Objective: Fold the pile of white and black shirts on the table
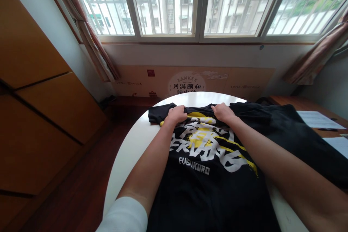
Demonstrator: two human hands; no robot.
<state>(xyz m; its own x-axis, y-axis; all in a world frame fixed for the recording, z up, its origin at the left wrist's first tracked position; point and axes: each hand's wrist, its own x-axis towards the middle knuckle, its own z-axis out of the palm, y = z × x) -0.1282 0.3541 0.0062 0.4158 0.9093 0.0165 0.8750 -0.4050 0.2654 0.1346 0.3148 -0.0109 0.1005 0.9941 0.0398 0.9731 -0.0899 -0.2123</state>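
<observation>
A black T-shirt (206, 195) with a large white and yellow print lies spread on a round white table (127, 156). My left hand (176, 114) grips the shirt's upper edge near the left sleeve (160, 113), its fingers closed on the fabric. My right hand (223, 112) pinches the same edge a little to the right, close to the collar area. The right part of the shirt (288, 137) spreads wide towards the table's far right. A bit of yellow (162, 123) shows under the left sleeve; what it is stays hidden.
A wooden desk (282, 100) with white papers (318, 120) and a dark pen stands to the right. Orange wooden cabinet doors (40, 61) fill the left side above a reddish wood floor (76, 174). Barred windows, curtains and a printed board lie ahead.
</observation>
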